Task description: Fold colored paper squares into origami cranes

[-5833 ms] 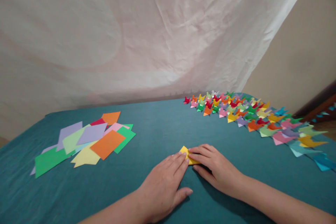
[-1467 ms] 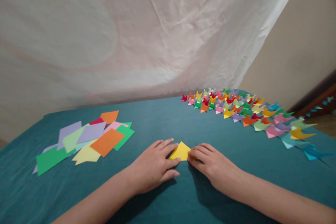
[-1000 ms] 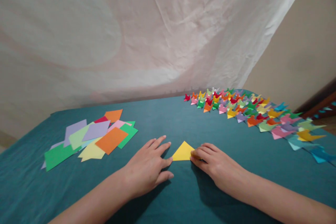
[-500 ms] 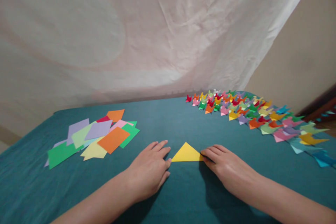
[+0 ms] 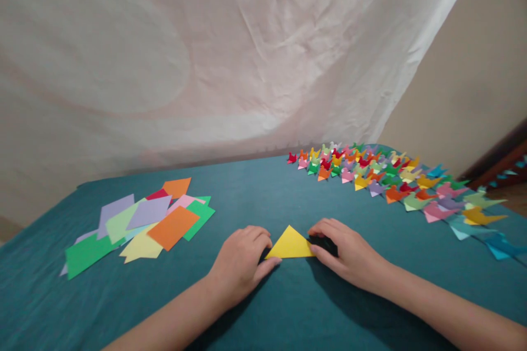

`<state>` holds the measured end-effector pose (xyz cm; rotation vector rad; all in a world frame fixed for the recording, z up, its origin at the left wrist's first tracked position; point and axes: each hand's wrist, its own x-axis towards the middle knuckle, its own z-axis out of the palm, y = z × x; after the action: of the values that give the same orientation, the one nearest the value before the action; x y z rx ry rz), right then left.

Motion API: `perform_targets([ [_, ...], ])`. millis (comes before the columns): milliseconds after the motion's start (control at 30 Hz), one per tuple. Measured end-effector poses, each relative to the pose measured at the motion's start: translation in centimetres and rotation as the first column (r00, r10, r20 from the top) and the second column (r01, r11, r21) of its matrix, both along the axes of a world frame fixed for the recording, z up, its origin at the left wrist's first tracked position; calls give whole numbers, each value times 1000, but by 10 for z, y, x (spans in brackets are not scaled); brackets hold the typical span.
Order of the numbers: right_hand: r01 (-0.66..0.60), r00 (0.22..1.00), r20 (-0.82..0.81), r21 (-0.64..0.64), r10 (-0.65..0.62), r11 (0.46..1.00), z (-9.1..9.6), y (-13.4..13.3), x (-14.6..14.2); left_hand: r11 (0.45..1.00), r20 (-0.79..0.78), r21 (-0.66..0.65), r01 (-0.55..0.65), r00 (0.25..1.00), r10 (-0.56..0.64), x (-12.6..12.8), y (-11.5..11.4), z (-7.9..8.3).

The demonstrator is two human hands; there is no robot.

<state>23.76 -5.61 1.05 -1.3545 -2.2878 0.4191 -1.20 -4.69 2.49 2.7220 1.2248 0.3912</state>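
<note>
A yellow paper folded into a triangle (image 5: 290,244) lies flat on the teal tablecloth (image 5: 263,192) in front of me, its point facing away. My left hand (image 5: 242,260) sits at its left corner with the fingers curled in and the thumb pressed against the paper's edge. At the right corner, my right hand (image 5: 346,247) arches over the cloth with curled fingers, its thumb and fingertips pinching that corner. Both hands touch only this triangle.
A loose pile of flat coloured paper sheets (image 5: 164,225) lies to the left. Rows of several small folded paper birds (image 5: 382,175) run along the right side of the table. A creased white sheet (image 5: 206,66) hangs behind the table's far edge.
The yellow paper went from a small folded piece under my fingers to a flat triangle. My hands slid apart to its two corners, and their flat fingers have now curled in.
</note>
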Motion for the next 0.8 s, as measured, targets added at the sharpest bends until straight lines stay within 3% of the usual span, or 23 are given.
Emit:
perform_targets([
  [133, -33, 998, -45, -11, 32, 999, -2, -4, -5, 999, 147, -53, 4, 989, 4, 0, 4, -14],
  [333, -91, 980, -178, 0, 90, 996, -10, -6, -9, 995, 298, -82, 53, 954, -26, 0, 5, -19],
  [533, -184, 918, -363, -31, 161, 982, -7, -9, -11, 994, 345, -64, 90, 937, -62, -1, 6, -19],
  [800, -225, 885, -425, -35, 189, 974, -6, -8, -12, 995, 369, 54, 85, 924, -99, -2, 9, -21],
])
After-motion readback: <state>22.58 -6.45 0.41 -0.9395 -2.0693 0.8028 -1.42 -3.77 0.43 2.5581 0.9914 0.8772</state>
